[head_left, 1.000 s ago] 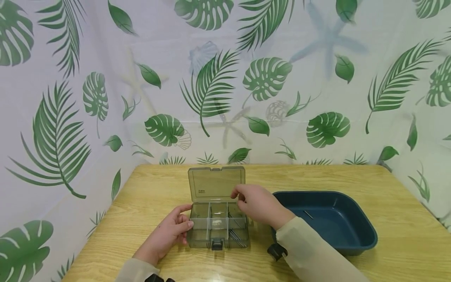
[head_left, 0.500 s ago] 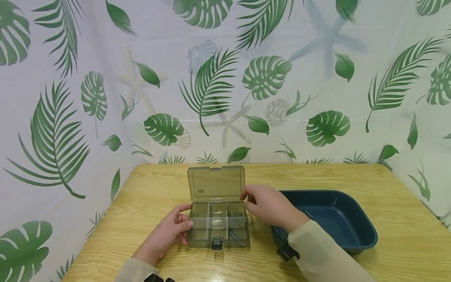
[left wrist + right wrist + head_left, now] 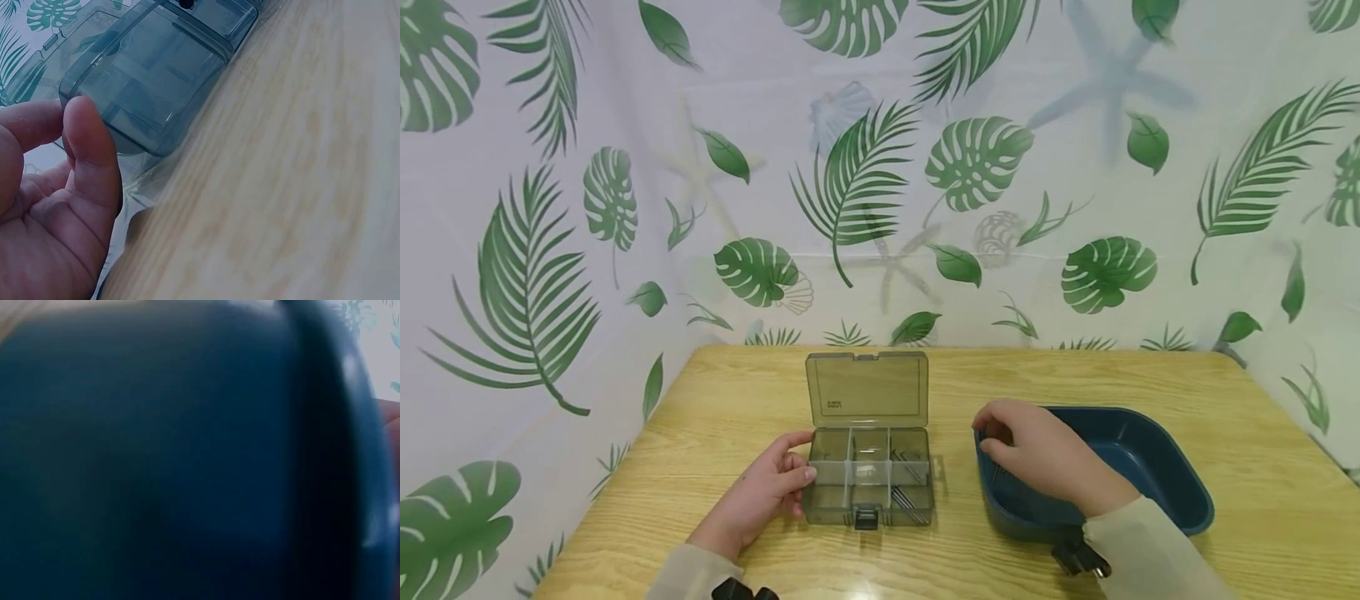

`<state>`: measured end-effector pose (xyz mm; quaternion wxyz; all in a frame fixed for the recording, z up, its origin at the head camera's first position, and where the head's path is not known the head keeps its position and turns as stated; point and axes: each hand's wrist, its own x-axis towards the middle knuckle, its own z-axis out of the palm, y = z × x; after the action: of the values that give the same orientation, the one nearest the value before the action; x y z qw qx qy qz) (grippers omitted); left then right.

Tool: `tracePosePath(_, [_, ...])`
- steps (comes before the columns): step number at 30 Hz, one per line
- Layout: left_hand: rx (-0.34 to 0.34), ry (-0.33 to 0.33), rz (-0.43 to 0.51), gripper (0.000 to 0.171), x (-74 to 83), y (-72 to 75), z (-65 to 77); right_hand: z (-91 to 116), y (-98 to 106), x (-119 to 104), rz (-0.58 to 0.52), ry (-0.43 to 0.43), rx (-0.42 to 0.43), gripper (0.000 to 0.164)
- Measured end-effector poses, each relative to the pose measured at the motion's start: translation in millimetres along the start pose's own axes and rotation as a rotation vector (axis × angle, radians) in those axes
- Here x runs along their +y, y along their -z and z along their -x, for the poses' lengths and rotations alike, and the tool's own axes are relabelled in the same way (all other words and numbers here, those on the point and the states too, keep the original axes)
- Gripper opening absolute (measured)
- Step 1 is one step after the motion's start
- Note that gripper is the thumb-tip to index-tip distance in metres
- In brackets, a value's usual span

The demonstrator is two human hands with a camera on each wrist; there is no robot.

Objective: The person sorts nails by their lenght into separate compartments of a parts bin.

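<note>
A smoky clear organizer box (image 3: 868, 477) stands on the table in the head view, its hinged lid (image 3: 867, 388) raised at the back. Dividers split it into several compartments; thin dark metal rods (image 3: 904, 500) lie in the right-hand ones. My left hand (image 3: 769, 483) holds the box's left side, thumb (image 3: 90, 122) at a corner in the left wrist view. My right hand (image 3: 1041, 450) is over the left part of a dark blue basin (image 3: 1180, 492), fingers loosely bent, nothing visible between them. Small dark pieces (image 3: 997, 472) show just below its thumb. The right wrist view is mostly filled by the basin's blurred wall (image 3: 187, 456).
The wood-grain table (image 3: 737, 375) runs back to a leaf-print cloth (image 3: 880, 308) hung behind and at the sides. A strip of bare table (image 3: 955, 500) lies between box and basin. The front latch (image 3: 866, 518) of the box hangs down.
My right hand has moved right, from over the box's right compartments to above the basin. The left hand stays at the box, and the view has shifted slightly.
</note>
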<state>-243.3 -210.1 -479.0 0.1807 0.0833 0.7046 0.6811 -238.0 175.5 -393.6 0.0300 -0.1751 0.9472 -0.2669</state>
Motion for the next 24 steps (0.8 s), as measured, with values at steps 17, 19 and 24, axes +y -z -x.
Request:
tracePosePath(17, [-0.012, -0.009, -0.003, 0.064, -0.1, -0.9, -0.1, 26.2, 10.2, 59.7, 0.028, -0.056, -0.136, 0.04])
tracePosePath(19, [-0.013, -0.009, -0.003, 0.064, -0.7, -1.7, 0.0, 27.0, 5.7, 63.3, 0.047, -0.05, -0.153, 0.043])
tracePosePath(24, [0.0, -0.006, -0.009, 0.062, -1.3, -1.3, -0.9, 26.4, -2.4, 65.5, 0.069, -0.028, -0.188, 0.043])
